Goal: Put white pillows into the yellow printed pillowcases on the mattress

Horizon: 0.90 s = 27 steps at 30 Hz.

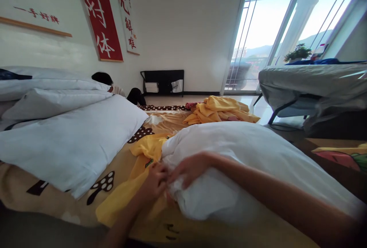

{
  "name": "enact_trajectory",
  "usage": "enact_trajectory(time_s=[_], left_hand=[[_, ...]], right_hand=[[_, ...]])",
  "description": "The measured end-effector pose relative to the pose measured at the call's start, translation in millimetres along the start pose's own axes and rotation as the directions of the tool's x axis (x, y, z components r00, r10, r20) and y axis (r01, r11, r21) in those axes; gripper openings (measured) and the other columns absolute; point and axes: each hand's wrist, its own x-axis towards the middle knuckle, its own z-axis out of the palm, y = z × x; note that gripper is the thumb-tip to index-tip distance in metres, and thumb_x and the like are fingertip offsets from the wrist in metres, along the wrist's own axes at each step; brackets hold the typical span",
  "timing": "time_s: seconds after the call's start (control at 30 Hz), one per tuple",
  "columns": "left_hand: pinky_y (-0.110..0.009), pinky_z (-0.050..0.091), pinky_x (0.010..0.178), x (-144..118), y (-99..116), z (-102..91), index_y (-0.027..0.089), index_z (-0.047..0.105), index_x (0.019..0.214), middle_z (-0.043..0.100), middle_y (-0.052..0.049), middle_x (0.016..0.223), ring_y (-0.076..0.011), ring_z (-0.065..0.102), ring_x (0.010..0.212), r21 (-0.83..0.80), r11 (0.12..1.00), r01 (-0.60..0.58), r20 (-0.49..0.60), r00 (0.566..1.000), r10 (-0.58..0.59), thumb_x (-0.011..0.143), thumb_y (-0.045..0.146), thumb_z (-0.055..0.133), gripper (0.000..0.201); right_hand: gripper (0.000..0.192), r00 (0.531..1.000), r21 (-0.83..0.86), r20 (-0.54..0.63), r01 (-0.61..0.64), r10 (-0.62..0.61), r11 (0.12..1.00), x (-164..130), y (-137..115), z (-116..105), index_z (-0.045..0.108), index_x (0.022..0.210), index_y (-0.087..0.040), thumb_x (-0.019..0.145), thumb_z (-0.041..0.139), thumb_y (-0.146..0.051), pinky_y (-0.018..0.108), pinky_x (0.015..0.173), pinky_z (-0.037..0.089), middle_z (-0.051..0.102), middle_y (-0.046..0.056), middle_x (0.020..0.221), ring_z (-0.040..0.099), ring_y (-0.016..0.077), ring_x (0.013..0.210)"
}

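Note:
In the head view a plump white pillow (246, 141) lies in front of me. Its near left end meets a yellow printed pillowcase (120, 202), spread under and beside it. My left hand (156, 181) is closed, fingers curled on the yellow fabric at the pillow's end. Right beside it, my right hand (190, 169) reaches over the pillow and grips its bunched white corner, slightly blurred. The fingertips of both hands nearly meet, and the fabric between them is partly hidden.
White pillows (71, 133) are stacked at the left on a brown-and-tan patterned blanket (104, 183). Crumpled yellow fabric (223, 108) lies at the far edge. Another person (103, 77) is low behind the pillows. A plastic-covered table (309, 75) stands at the right, a black rack (163, 81) by the wall.

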Motion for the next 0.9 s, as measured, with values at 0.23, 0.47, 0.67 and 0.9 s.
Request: enact_trajectory(time_s=[0.23, 0.47, 0.67, 0.9], left_hand=[[-0.046, 0.036, 0.094, -9.0, 16.7, 13.3, 0.021, 0.061, 0.073, 0.065, -0.001, 0.088, -0.0228, 0.052, 0.102, 0.257, 0.964, -0.06, 0.248, 0.969, -0.005, 0.079, 0.022, 0.057, 0.007], [-0.058, 0.034, 0.099, 13.9, 9.1, -33.9, 0.019, 0.064, 0.097, 0.061, -0.014, 0.117, -0.0353, 0.051, 0.114, 0.477, 0.87, 0.122, 0.049, 0.985, -0.165, 0.086, 0.024, 0.046, 0.022], [-0.046, 0.044, 0.087, 69.8, -6.8, -50.7, 0.011, 0.054, 0.115, 0.057, -0.019, 0.116, -0.0326, 0.055, 0.11, 0.549, 0.754, 0.36, -0.154, 0.93, -0.332, 0.083, 0.007, 0.036, 0.037], [-0.031, 0.045, 0.074, 105.9, 35.1, -56.6, 0.016, 0.059, 0.105, 0.066, -0.012, 0.096, -0.0255, 0.065, 0.092, 0.535, 0.728, 0.428, -0.218, 0.903, -0.37, 0.087, 0.02, 0.044, 0.023]], right_hand=[[0.076, 0.853, -0.24, -0.298, -0.501, 0.428, 0.831, -5.5, 77.0, -38.1, 0.052, 0.14, -0.02, 0.076, 0.072, -0.055, 0.044, 0.101, 0.042, 0.056, 0.017, 0.137, 0.055, 0.033, 0.124], [0.047, 0.899, -0.392, -0.225, -0.436, 0.375, 0.81, -3.4, 39.6, 8.3, 0.058, 0.132, -0.028, 0.09, 0.058, -0.048, 0.031, 0.071, 0.048, 0.074, 0.009, 0.089, 0.07, 0.0234, 0.078], [0.033, 0.89, -0.446, -0.201, -0.455, 0.409, 0.771, -4.9, -6.3, 8.6, 0.064, 0.122, -0.023, 0.093, 0.047, -0.017, 0.032, 0.07, 0.048, 0.073, 0.011, 0.085, 0.069, 0.0215, 0.078], [0.028, 0.877, -0.346, -0.267, -0.475, 0.4, 0.809, 36.7, -24.0, 19.3, 0.07, 0.093, -0.017, 0.097, 0.043, -0.02, 0.033, 0.073, 0.052, 0.072, 0.01, 0.087, 0.067, 0.0196, 0.085]])
